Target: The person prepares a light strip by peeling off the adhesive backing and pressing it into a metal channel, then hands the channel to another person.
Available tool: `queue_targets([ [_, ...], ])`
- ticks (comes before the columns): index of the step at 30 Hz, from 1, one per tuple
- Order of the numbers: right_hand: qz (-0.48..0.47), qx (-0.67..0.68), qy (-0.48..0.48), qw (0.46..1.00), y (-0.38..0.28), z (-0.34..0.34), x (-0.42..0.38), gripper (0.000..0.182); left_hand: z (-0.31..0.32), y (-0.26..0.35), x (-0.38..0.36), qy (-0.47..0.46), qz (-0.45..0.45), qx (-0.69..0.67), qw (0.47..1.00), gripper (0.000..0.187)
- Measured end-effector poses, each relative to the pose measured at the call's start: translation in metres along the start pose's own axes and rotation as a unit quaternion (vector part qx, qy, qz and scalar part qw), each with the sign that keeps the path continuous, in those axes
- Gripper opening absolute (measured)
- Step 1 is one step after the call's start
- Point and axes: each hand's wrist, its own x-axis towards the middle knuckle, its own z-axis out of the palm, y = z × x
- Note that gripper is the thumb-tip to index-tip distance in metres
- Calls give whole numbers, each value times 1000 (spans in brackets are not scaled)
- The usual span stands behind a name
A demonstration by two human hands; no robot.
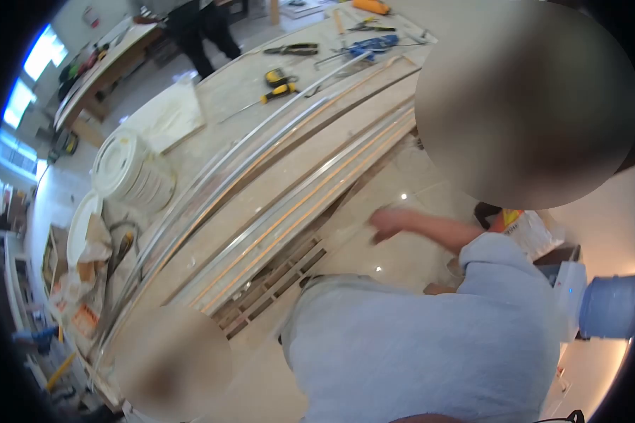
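Note:
My right hand (388, 223) reaches out to the left from a light blue sleeve (504, 262), over the glossy tiled floor (409, 173). Motion smears its fingers, and nothing shows in them. Nearest to it is the side of a workbench (296, 169) with long metal strips (261, 224) and wood-coloured strips (289, 204) along it. Below these is a slatted wooden frame (271, 289). My left hand does not show; my shirt (416, 352) fills the bottom of the view.
On the bench lie pliers (293, 49), a yellow-black screwdriver (279, 92), a tape measure (276, 76) and a blue tool (374, 46). White buckets (135, 173) stand at left. A water dispenser bottle (612, 306) is at right. Another person's legs (197, 35) show behind; blurred patches hide two areas.

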Motion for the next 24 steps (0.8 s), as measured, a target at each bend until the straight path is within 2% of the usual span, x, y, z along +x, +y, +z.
queue_targets([
  [1,-85,177,48,979,-53,-3,0,48,7,-31,-7,-85,-101,-101,986,17],
  [2,-227,201,100,948,-101,-6,8,47,13,-67,-9,-175,-127,-156,964,21],
  [3,-303,180,129,927,-162,-23,7,49,10,-119,15,-331,-145,-204,910,23],
  [4,-281,201,114,931,-217,-35,0,55,23,-150,23,-476,-154,-249,829,34],
  [5,-417,252,178,855,-248,-16,18,55,26,-172,26,-480,-160,-257,824,34],
  [6,-472,237,186,828,-287,-8,32,61,56,-180,-12,-418,-186,-256,851,32],
  [7,-469,195,212,835,-319,-9,31,65,83,-183,-49,-356,-213,-253,874,31],
  [8,-464,151,237,840,-344,-13,29,70,107,-177,-78,-362,-220,-260,868,31],
  [9,-457,146,245,843,-360,-18,31,70,128,-162,-104,-332,-220,-234,887,30],
  [10,-444,148,202,860,-374,-21,34,71,140,-155,-113,-302,-218,-207,905,30],
  [11,-430,152,158,876,-387,-23,41,72,143,-157,-105,-309,-224,-211,900,30],
  [13,-422,164,166,876,-405,-22,54,68,140,-158,-82,-292,-132,-107,941,30],
  [14,-428,135,202,871,-413,-26,57,65,147,-132,-86,-169,-199,-128,957,22],
  [15,-435,105,237,863,-423,-30,59,62,137,-136,-65,-173,-204,-127,955,22],
  [16,-430,104,238,865,-434,-33,61,62,117,-144,-37,-252,86,66,962,22],
  [17,-430,89,238,867,-447,-36,65,58,112,-143,-23,-300,367,248,845,24],
  [18,-429,74,237,868,-459,-39,67,55,107,-138,-7,-301,364,246,847,24],
  [19,-427,72,235,870,-472,-45,66,55,108,-119,1,-223,44,30,973,22],
  [20,-390,31,198,899,-486,-53,65,54,105,-105,14,-106,-282,-189,935,21],
  [21,-358,-11,158,920,-504,-59,67,54,93,-115,37,-101,-278,-191,936,21],
  [22,-359,0,170,918,-518,-53,75,55,75,-138,67,-304,51,19,951,25],
  [23,-373,10,181,910,-532,-41,88,56,66,-137,89,-435,372,242,784,30],
  [24,-391,21,218,894,-542,-25,102,56,50,-134,108,-373,93,190,903,28],
])
